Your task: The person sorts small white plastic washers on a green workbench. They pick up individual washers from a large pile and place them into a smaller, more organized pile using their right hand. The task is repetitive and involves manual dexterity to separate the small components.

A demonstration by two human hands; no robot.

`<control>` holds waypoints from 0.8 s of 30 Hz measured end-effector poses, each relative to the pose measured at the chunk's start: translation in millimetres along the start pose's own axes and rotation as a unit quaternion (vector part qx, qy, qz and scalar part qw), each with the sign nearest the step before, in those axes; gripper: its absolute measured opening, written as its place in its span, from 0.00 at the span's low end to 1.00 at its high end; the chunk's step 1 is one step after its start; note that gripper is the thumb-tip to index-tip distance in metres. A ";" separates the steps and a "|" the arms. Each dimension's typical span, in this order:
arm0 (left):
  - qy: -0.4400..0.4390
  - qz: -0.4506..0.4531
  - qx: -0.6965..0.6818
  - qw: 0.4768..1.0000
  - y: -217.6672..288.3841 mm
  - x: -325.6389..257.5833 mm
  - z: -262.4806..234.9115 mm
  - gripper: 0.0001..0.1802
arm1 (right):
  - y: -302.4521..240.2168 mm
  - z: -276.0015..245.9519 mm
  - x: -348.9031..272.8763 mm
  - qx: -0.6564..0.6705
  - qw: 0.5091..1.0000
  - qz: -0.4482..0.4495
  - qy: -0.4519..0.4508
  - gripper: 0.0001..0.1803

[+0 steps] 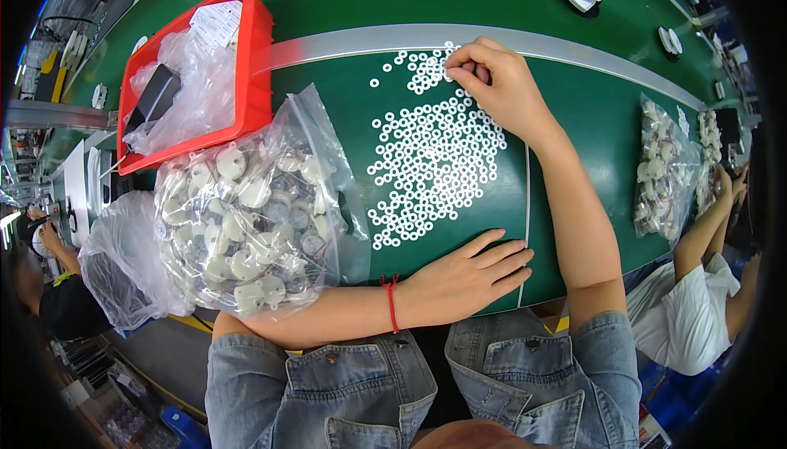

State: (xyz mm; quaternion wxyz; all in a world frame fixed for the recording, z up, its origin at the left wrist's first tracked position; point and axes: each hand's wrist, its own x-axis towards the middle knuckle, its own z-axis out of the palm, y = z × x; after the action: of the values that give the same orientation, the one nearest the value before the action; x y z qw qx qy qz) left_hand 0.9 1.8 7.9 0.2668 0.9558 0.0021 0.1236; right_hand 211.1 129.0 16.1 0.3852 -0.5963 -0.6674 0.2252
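1. The small white rings [434,150] lie scattered flat on the green work surface [574,121], a loose spread of many tiny round washers, each with a hole in the middle. The patch runs from near the grey strip [369,39] at the far side down toward the near edge.
2. The right hand [492,80] reaches to the far end of the spread, fingertips pressed together in a pinch on one or two rings; exactly what sits between them is too small to tell.
3. The left hand [471,273] lies flat on the green surface at the near edge, palm down, fingers together and stretched toward the right, just beside the lowest rings. A red string [391,301] circles its wrist.
4. A clear plastic bag [254,211] full of round white parts lies left of the rings, resting against the left forearm.
5. A red bin [254,64] holding crumpled plastic stands beyond the bag.
6. Another bag of white parts [664,170] lies well apart on the right, near another person's arm [701,232].
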 end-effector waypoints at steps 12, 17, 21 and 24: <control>0.010 0.002 0.002 1.000 0.0 0.1 0.8 0.25 | 13.8 -12.9 -0.6 0.080 0.994 0.076 -0.018 0.06; 0.009 0.007 0.010 1.000 -0.8 -0.6 3.1 0.24 | 3.5 -8.2 -2.1 -0.007 1.000 0.026 -0.015 0.06; 0.009 0.003 0.010 1.000 -0.1 -0.2 1.3 0.24 | -0.1 -4.1 -4.0 -0.043 0.999 -0.006 0.025 0.05; 0.008 0.003 0.013 1.000 -0.2 0.3 1.1 0.25 | 0.5 -2.0 -5.2 -0.065 0.996 -0.039 0.052 0.04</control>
State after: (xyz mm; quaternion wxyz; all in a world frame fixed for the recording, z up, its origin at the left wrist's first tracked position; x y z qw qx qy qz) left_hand 1.5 1.5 7.0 0.2542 0.9581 0.0029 0.1318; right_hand 212.9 123.7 15.6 0.3881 -0.6046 -0.6823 0.1353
